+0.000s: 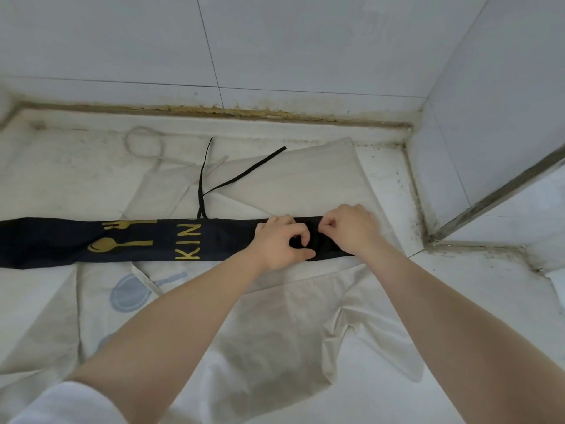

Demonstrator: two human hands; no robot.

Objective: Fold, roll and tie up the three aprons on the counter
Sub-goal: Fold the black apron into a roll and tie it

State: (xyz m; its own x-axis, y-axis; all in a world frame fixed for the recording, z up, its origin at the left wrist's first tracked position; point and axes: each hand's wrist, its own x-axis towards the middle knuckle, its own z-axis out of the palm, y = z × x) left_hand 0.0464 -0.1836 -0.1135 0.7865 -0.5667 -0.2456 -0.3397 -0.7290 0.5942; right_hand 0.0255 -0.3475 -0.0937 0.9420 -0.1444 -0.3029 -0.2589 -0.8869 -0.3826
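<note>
- Together, both hands are working at the right end of the black apron (171, 241); the left hand (279, 244) is curling its fingers (301, 232) and thumb around the fabric, leaving a small dark gap between thumb and forefinger.
- The right hand (351, 229) is bending its fingers (328, 224) down tight against the same end, pinching the cloth just beside the left hand's fingertips; the two hands are nearly touching.
- Whether the end is already turning into a roll is hard to tell, since the dark cloth is hiding its own folds there.
- The black apron is lying folded into a long narrow strip, its long axis running left to right across the counter (382, 166), with the far end reaching the left edge of the view.
- Gold printing is showing on the strip: a spoon (117, 245), a fork, and the letters KIN, turned sideways.
- Black ties (241, 175) are trailing from the strip's far edge toward the wall, one curving upward, one slanting right.
- The strip is resting on top of pale aprons (275, 316) spread over the counter, one showing a blue printed shape (130, 293).
- A pale cord loop (143, 143) is lying near the back wall's tiles (305, 41).
- A white sleeve (67, 405) is showing at the lower left.
</note>
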